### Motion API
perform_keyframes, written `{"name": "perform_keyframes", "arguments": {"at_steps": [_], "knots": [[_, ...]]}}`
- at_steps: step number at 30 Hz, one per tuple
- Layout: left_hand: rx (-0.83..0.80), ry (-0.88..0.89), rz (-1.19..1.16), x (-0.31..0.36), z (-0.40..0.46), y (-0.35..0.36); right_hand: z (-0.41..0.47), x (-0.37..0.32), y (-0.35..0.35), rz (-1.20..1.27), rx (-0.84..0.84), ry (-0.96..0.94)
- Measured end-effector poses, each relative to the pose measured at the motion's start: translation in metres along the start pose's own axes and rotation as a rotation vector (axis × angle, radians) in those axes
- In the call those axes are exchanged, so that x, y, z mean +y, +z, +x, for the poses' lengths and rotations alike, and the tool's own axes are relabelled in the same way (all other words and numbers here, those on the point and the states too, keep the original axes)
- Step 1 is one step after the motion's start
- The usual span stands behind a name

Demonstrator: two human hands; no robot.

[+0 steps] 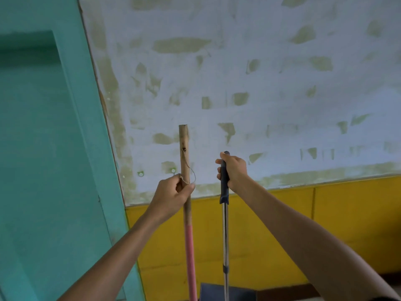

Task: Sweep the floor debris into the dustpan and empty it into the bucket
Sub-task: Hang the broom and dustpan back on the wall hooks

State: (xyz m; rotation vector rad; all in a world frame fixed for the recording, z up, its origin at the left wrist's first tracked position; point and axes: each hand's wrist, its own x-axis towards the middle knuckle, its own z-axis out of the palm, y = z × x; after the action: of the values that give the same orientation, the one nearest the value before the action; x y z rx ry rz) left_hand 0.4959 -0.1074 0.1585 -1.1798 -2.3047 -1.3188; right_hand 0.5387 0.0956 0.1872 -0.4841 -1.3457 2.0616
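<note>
Two hands are each holding one upright handle: the left hand (pixel 171 193) is gripping the broom (pixel 187 205), the right hand (pixel 234 171) the dustpan (pixel 225 233), side by side before the wall (pixel 238 83).

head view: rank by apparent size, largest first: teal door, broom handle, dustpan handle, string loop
1. teal door
2-3. broom handle and dustpan handle: similar visible length, both cut off at the bottom edge, so unranked
4. string loop, smallest
</note>
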Motion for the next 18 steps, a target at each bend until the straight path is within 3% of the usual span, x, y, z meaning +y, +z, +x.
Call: {"name": "perform_keyframes", "arguments": {"at_steps": [5, 11, 16, 18], "knots": [[0.039, 0.088, 0.033, 0.030, 0.027, 0.006, 0.008, -0.024, 0.041, 0.028, -0.040, 0.000], [0.000, 0.035, 0.045, 0.054, 0.057, 0.007, 0.009, -0.035, 0.064, -0.037, -0.117, 0.064], [0.113, 0.054, 0.060, 0.066, 0.064, 0.024, 0.004, -0.037, 0.053, -0.109, -0.184, 0.039], [0.175, 0.060, 0.044, 0.068, 0.067, 0.028, -0.001, -0.037, 0.048, -0.092, -0.308, 0.015]]}}
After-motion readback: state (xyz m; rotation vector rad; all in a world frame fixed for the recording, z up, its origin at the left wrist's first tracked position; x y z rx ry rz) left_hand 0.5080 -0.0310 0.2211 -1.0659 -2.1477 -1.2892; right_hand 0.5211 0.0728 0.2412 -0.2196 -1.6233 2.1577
